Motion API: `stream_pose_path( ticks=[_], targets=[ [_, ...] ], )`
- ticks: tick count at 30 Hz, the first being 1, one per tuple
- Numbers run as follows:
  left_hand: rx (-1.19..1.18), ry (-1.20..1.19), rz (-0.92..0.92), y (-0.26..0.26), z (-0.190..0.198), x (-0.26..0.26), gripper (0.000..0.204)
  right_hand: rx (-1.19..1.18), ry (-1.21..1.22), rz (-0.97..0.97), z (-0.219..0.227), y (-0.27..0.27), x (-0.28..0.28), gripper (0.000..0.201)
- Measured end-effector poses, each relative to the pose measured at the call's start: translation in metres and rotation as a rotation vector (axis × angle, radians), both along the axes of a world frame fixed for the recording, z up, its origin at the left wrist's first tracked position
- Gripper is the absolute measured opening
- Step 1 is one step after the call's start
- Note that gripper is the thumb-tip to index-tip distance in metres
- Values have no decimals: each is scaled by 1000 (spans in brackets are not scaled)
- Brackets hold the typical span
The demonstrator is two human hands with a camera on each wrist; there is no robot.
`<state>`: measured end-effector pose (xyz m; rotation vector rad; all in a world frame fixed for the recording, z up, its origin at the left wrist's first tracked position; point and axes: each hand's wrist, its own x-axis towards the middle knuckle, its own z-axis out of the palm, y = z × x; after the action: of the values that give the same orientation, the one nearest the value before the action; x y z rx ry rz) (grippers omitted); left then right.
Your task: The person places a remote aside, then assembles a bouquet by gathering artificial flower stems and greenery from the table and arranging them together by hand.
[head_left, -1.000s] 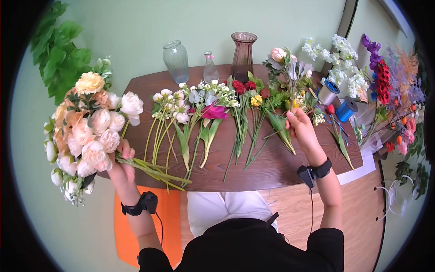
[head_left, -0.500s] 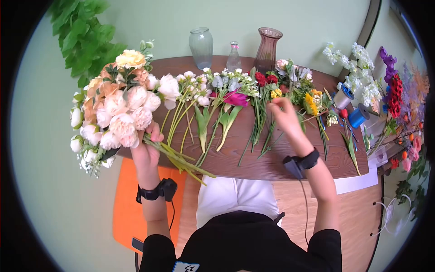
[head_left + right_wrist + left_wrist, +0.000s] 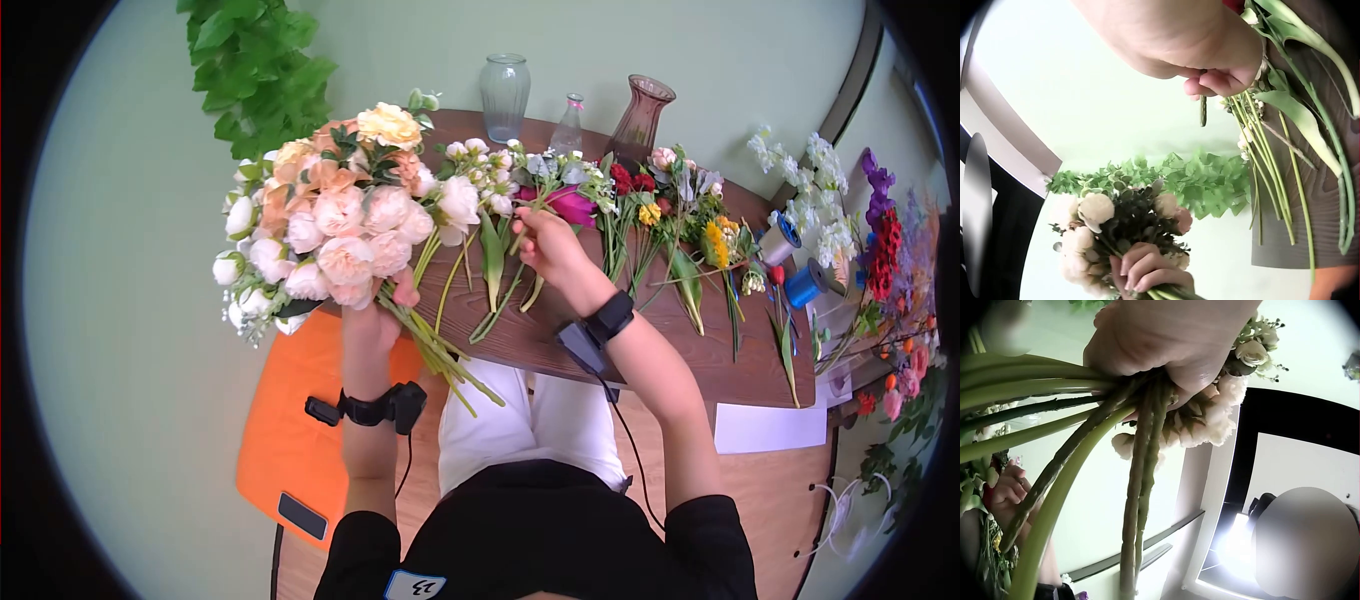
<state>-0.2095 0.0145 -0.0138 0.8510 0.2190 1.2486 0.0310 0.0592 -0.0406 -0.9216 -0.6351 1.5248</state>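
Note:
In the head view, my left hand [image 3: 374, 322] grips the stems [image 3: 440, 350] of a large bouquet [image 3: 345, 215] of peach, pale pink and white flowers. Those stems fan out below the hand in the left wrist view. My right hand [image 3: 553, 248] is over the row of loose flowers, pinching a thin green stem between thumb and fingers. In the right wrist view, the cut end of this stem [image 3: 1203, 112] pokes out under the fingertips. Its upper part runs toward a sprig with grey-green leaves and small white flowers [image 3: 545, 167], beside a magenta flower [image 3: 572, 206].
Along the dark wooden table [image 3: 660, 355] lie white, red and yellow flowers. A clear vase [image 3: 505, 98], a small bottle [image 3: 568, 125] and a purplish vase [image 3: 640, 118] stand behind. Ribbon spools [image 3: 804, 285] are at the right. A phone [image 3: 302, 515] lies on the orange seat [image 3: 270, 430].
My right hand has let go of a pale pink flower stem, moved left and pinched another stem. The left hand keeps its grip on the bouquet; the head view has shifted.

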Motion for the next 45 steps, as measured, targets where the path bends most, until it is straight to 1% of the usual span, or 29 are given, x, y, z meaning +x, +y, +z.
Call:
stream_pose_path(
  ticks=[1,4,5,7,8,9,11,12,15,17,19,20,25,28,31,38,40,42,43,45],
  targets=[
    [6,-3,3,1,-1,1,17,6,-3,3,2,-6,0,11],
    [17,-31,-80,7,-12,8,18,58,12,-43,10,-29,3,13],
    [18,-30,-81,6,-14,11,18,60,13,-45,11,-40,2,13],
    [44,-31,-148,6,-17,20,22,124,-117,-84,17,-59,5,14],
    [-24,-51,-174,4,-19,25,26,135,-201,-119,21,-69,6,12],
    [-22,-51,-177,4,-21,30,26,137,-200,-123,19,-76,9,12],
    [-65,-61,-186,2,-26,38,27,275,-148,-177,12,-89,15,11],
    [-65,-52,-216,2,-28,40,27,282,-145,-199,10,-95,19,11],
    [-62,-13,-219,-1,-26,44,27,245,-170,-258,7,-119,25,11],
    [-64,4,-211,-1,-25,46,27,274,-182,-303,1,-127,27,11],
    [-60,15,-203,0,-22,50,27,327,-101,-320,-1,-137,31,12],
    [-59,19,-187,0,-21,51,26,315,-102,-365,-1,-140,31,13],
    [-38,28,-169,-6,-23,53,27,327,-100,-427,2,-159,42,16],
    [-64,2,-216,-11,-21,55,26,337,-144,-526,4,-164,47,26],
    [-109,35,-164,-16,-19,59,25,343,-217,-563,2,-171,54,26],
    [-121,84,-150,-25,-7,69,23,384,-217,-573,-1,-177,63,24],
    [-131,94,-141,-23,-8,71,23,415,-257,-574,0,-175,64,21],
    [-75,151,-113,-19,-19,69,35,432,-251,-570,-4,-173,64,21],
    [-82,154,-122,-22,-18,71,35,446,-257,-566,-6,-174,66,20],
    [-117,128,-130,-29,-11,72,24,436,-249,-571,-7,-174,66,19]
  ],
)
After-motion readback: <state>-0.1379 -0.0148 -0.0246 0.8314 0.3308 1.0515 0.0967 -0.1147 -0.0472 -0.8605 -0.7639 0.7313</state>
